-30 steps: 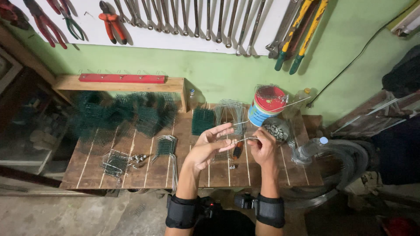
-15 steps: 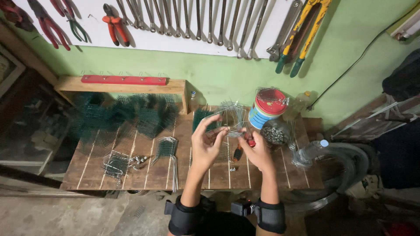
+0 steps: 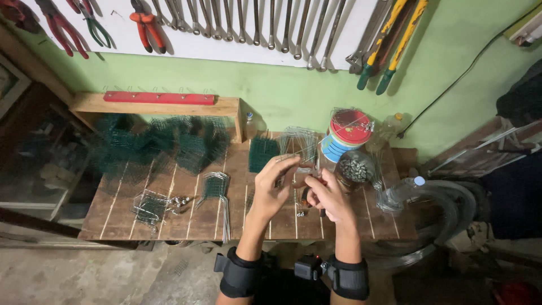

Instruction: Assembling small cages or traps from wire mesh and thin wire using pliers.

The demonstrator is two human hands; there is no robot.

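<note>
— What's in front of you, biggest thing first?

— The slatted wooden bench [image 3: 169,217], with the rack of wrenches and pliers [image 3: 237,22] on the wall above it. Along the back of the bench sits a heap of green wire mesh pieces [image 3: 164,147]; to my right stands a spool of wire with a red lid [image 3: 347,135], and just beside it a clear jar of small metal bits [image 3: 354,168]. Loose bent wires [image 3: 217,189] lie to my left.

— And your hands?

— Both raised just above the bench, close together. My left hand [image 3: 271,189] has its fingers curled, thumb and forefinger pinched on a thin wire piece [image 3: 302,168]. My right hand [image 3: 330,197] is closed around the other end, I think (the view is poor there, and something small and red shows between the palms that I can't make out).

— What could go wrong from here?

— The wire is springy and thin. If my pinch loosens, I judge it could flick out and drop among the small parts lying on the slats below, or slip through a gap between boards. My right elbow works near the jar and the clear bottle [image 3: 401,192] at the bench edge; a wide sweep could knock either one over. And a wire end could prick a fingertip if I push the wrong way.
</note>
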